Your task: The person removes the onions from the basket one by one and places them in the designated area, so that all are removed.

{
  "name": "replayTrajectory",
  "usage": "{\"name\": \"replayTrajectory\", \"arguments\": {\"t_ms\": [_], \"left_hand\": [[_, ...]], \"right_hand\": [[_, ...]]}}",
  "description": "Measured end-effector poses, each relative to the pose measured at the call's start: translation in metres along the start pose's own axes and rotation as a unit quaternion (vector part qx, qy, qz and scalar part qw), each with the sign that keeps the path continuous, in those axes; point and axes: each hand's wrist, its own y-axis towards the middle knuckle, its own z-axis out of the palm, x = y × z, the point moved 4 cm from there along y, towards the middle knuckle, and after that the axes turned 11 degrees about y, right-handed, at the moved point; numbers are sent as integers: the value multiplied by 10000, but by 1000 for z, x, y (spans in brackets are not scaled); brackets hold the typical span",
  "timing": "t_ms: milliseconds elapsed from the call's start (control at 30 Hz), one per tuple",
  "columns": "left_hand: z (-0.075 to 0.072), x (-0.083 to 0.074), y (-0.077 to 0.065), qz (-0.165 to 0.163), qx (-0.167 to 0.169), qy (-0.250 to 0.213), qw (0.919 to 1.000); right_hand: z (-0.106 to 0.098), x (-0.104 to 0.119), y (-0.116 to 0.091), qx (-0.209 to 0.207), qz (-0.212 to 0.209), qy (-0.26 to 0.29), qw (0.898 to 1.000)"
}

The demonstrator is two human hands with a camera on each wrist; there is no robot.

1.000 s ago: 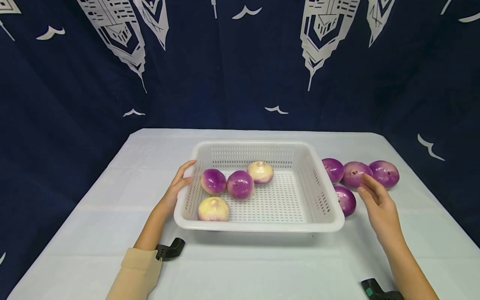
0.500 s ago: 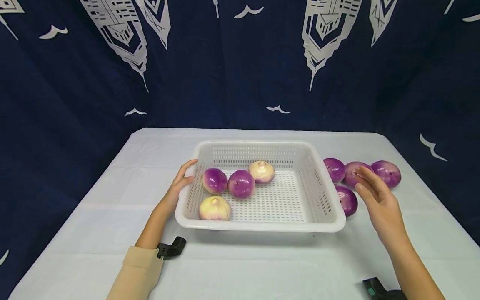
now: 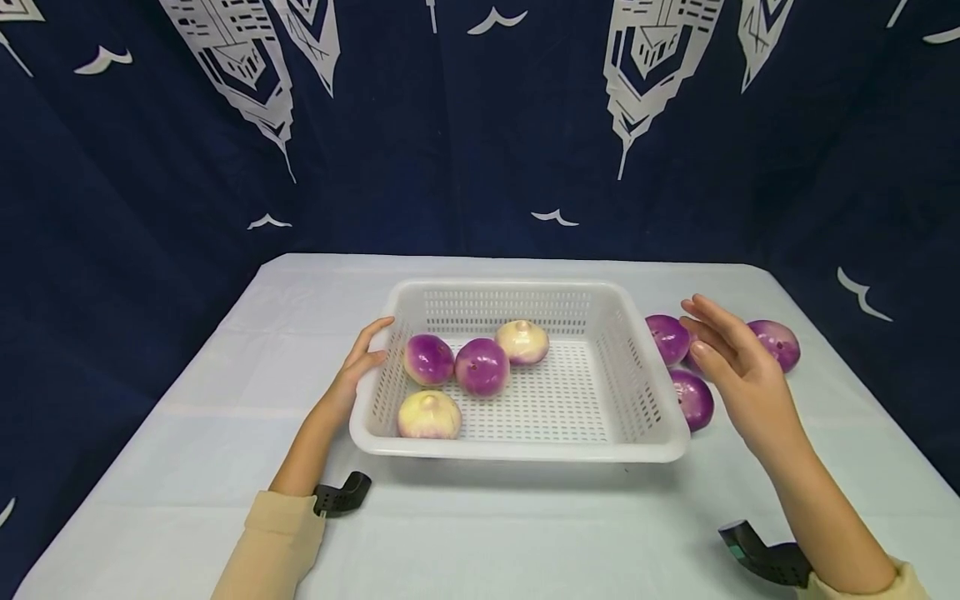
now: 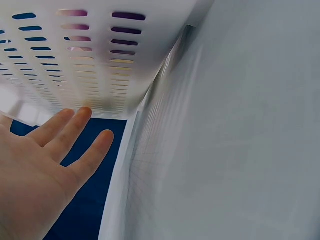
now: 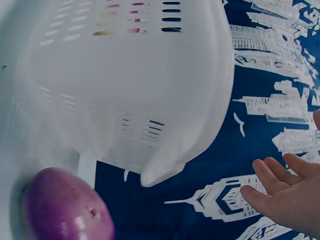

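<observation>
A white perforated plastic basket (image 3: 517, 452) sits mid-table. Inside it lie two purple onions (image 3: 482, 367) and two paler, yellowish onions (image 3: 428, 415), grouped toward the left. My left hand (image 3: 351, 375) is at the basket's left side; in the left wrist view its fingers (image 4: 95, 155) stretch out straight along the perforated wall. To the right, my right hand (image 3: 746, 387) hovers over several purple onions (image 3: 692, 402) with relaxed, spread fingers and nothing between them. It partly hides one of these onions. A purple onion (image 5: 67, 205) also shows low in the right wrist view, beside the basket.
A white cloth covers the table (image 3: 525, 533). Behind it hangs a dark blue curtain (image 3: 450, 142) with white building and bird prints. Black wrist devices, one at the left wrist (image 3: 342, 494) and one at the right wrist (image 3: 765, 557), stick out over the table.
My right hand has risen and shifted slightly left and away over the onions on the right, its sleeve now in view. The left hand, basket and onions stay as they were.
</observation>
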Motion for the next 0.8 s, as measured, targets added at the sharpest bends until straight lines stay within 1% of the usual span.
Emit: {"name": "replayTrajectory", "arguments": {"t_ms": [267, 433, 800], "left_hand": [[0, -2, 0, 23, 25, 25, 10000], [0, -2, -1, -12, 17, -2, 10000], [0, -1, 0, -28, 16, 35, 10000]], "right_hand": [[5, 26, 17, 274, -243, 169, 9992], [11, 38, 26, 371, -261, 96, 9989], [21, 56, 48, 555, -394, 203, 9975]]}}
